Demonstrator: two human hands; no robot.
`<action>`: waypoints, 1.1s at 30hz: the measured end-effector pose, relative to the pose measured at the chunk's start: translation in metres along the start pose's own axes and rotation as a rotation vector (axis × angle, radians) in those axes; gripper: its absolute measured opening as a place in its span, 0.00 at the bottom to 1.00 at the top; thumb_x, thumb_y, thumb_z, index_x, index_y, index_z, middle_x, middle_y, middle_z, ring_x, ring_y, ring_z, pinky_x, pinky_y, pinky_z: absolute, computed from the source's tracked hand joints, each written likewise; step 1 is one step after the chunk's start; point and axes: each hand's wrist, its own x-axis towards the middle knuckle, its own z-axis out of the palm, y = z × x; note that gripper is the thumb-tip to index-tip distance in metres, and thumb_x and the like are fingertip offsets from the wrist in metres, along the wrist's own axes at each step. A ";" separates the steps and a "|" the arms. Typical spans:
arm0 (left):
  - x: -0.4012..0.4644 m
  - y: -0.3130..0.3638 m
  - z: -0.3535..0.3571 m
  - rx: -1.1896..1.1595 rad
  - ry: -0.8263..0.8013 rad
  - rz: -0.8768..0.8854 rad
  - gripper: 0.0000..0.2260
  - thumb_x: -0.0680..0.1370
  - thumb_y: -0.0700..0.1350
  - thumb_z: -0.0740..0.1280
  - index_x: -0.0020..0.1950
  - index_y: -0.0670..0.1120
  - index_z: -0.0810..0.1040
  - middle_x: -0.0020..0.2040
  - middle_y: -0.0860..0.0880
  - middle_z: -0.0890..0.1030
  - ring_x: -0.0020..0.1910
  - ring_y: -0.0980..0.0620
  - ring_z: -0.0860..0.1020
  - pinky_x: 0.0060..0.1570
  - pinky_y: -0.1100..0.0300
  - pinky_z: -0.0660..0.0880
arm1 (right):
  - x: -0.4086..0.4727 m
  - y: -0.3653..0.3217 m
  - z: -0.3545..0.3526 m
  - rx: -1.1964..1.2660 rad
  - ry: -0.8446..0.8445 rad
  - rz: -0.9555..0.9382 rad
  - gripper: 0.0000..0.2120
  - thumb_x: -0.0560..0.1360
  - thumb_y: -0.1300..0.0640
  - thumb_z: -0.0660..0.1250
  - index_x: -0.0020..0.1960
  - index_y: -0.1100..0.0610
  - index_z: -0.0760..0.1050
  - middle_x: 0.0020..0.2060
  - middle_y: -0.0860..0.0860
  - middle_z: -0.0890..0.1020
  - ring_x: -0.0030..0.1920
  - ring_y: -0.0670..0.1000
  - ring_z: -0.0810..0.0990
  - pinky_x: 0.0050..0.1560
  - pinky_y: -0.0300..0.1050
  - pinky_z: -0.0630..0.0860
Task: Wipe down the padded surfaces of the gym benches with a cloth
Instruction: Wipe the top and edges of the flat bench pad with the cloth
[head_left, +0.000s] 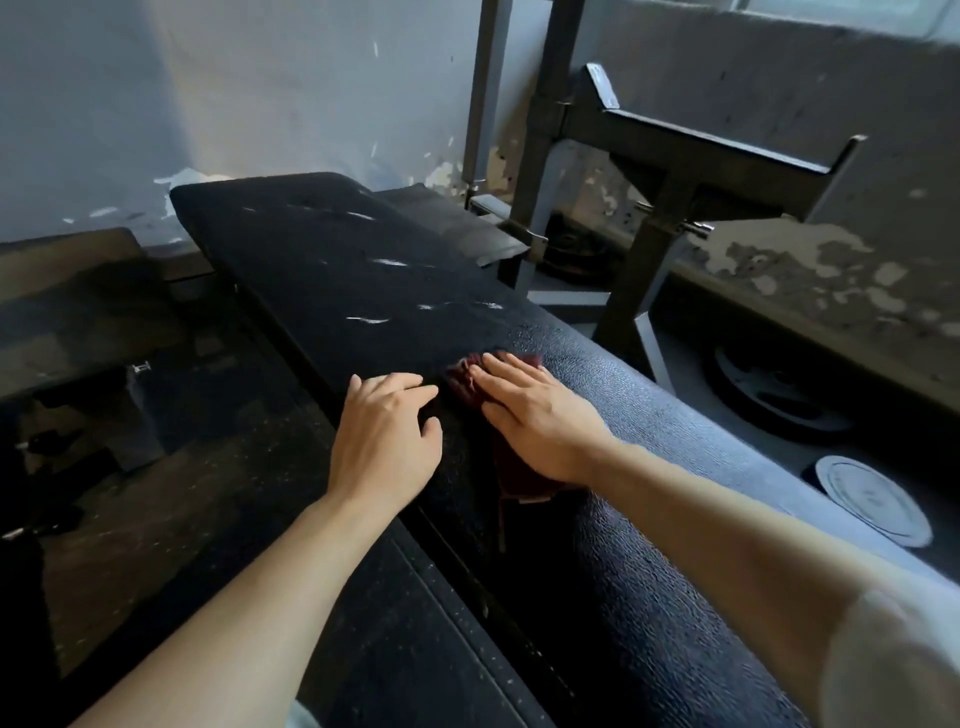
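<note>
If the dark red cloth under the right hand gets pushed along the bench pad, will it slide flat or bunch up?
The dark red cloth looks thin and floppy, already creased near the right hand's fingertips, so it will probably bunch. The black padded bench's pebbled surface likely adds drag. Flat palm pressure should help it slide.

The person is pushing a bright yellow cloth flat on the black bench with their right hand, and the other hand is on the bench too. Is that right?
Not quite. The cloth is dark red, not bright yellow. The head view shows the right hand pressing it flat on the black bench, and the left hand rests on the bench beside it.
</note>
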 end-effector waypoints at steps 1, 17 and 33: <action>0.000 0.002 0.002 -0.002 -0.006 0.005 0.16 0.77 0.41 0.67 0.64 0.45 0.79 0.65 0.48 0.77 0.67 0.49 0.70 0.75 0.51 0.48 | 0.011 0.009 -0.002 -0.007 -0.009 0.080 0.23 0.83 0.50 0.52 0.78 0.49 0.57 0.78 0.47 0.55 0.78 0.49 0.49 0.77 0.48 0.45; 0.010 0.004 0.018 0.044 0.032 0.056 0.14 0.72 0.39 0.72 0.57 0.43 0.83 0.58 0.44 0.82 0.60 0.42 0.76 0.72 0.40 0.55 | 0.058 0.056 -0.009 -0.085 0.049 0.312 0.24 0.82 0.50 0.52 0.78 0.50 0.56 0.78 0.51 0.57 0.77 0.55 0.53 0.75 0.54 0.50; 0.013 -0.046 -0.016 -0.021 0.067 -0.128 0.17 0.74 0.45 0.72 0.63 0.47 0.80 0.65 0.48 0.77 0.67 0.47 0.70 0.74 0.44 0.52 | 0.099 -0.014 0.012 -0.003 -0.036 -0.009 0.25 0.83 0.50 0.52 0.79 0.51 0.54 0.78 0.49 0.54 0.78 0.51 0.48 0.77 0.50 0.45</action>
